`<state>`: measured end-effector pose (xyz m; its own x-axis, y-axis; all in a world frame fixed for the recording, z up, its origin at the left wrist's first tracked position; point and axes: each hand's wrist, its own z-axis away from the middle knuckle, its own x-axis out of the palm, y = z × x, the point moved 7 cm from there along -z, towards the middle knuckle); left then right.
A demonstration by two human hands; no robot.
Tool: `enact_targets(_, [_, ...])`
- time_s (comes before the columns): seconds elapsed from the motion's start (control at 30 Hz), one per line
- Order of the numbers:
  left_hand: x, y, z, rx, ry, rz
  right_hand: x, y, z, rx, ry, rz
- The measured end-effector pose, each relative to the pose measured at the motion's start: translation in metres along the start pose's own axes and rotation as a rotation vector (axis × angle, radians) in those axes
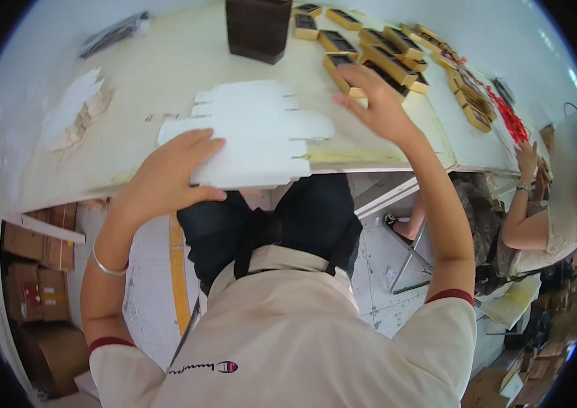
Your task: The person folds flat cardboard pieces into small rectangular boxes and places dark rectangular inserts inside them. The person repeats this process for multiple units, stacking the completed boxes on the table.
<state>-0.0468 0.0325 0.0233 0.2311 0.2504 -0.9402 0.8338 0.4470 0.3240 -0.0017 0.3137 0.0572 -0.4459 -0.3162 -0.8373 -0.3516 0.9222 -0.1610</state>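
Note:
A white die-cut box blank [254,136] with tabs along its sides lies flat near the table's front edge; whether more blanks lie beneath it I cannot tell. My left hand [173,166] rests on its left side, fingers stretched over the card and thumb apart near the front edge. Beyond the blank to the right, my right hand [380,105] is at a gold box [344,76] with a dark inside. Thumb and forefinger are spread apart by its near end. Whether the fingertips touch the box or hover over it is unclear.
More gold boxes [387,61] crowd the far right of the table [139,146]. A tall dark brown box [258,30] stands at the back. Folded white card pieces [81,109] lie left. At right, a co-worker's hand [526,160] is near red ribbons [506,115].

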Motion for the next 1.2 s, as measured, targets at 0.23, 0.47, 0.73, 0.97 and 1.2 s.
enact_targets(0.23, [0.001,0.001,0.002,0.089,0.120,-0.013,0.050,-0.108,0.017,-0.164,-0.243,-0.163])
enact_targets(0.47, [-0.002,0.009,0.001,0.039,0.124,-0.058,0.046,-0.117,0.007,-0.058,-0.446,-0.145])
enact_targets(0.73, [-0.007,0.027,-0.008,-0.018,0.078,-0.079,0.043,-0.106,-0.005,0.001,-0.665,-0.194])
enact_targets(0.97, [-0.003,0.032,-0.015,0.098,0.044,-0.083,0.040,-0.101,-0.005,-0.039,-0.626,-0.282])
enact_targets(1.2, [-0.018,0.021,-0.015,0.060,0.365,0.121,0.019,-0.100,-0.006,-0.095,-0.109,-0.249])
